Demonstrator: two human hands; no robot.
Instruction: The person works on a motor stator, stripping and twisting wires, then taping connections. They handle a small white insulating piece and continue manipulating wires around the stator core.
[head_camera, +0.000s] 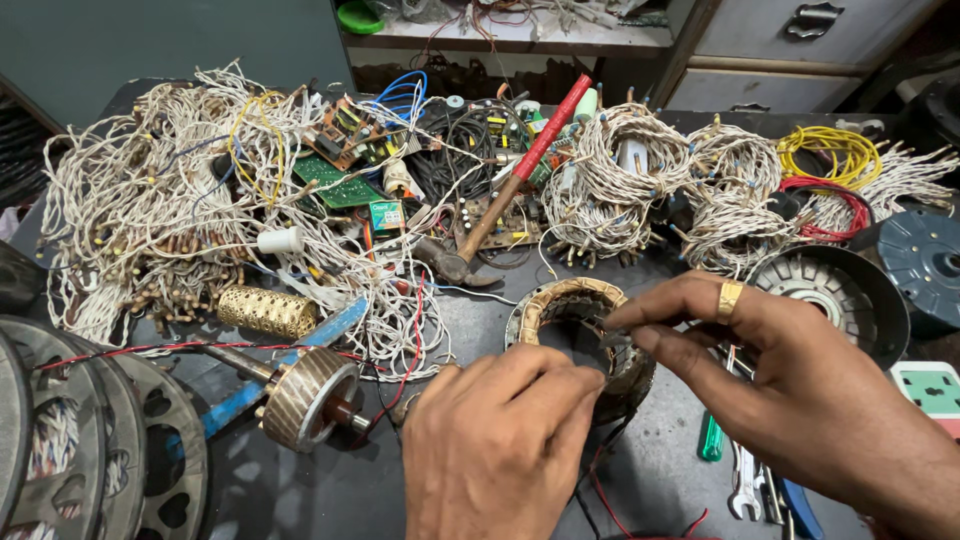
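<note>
Both our hands work at centre frame, left hand (500, 440) steadying the wound stator ring (580, 340), right hand (790, 400) pinching a lead inside it; winding looks finished, connections remain.

Left hand (495, 440) low at centre, back up, knuckles toward cam, fingers curled in, tips pressed together in a tight pinch grip. Right hand (790, 385) in from the right, wrist angled, thumb and index fingertips (620, 318) pinched, gold ring on one finger, other fingers loosely bent.
</note>
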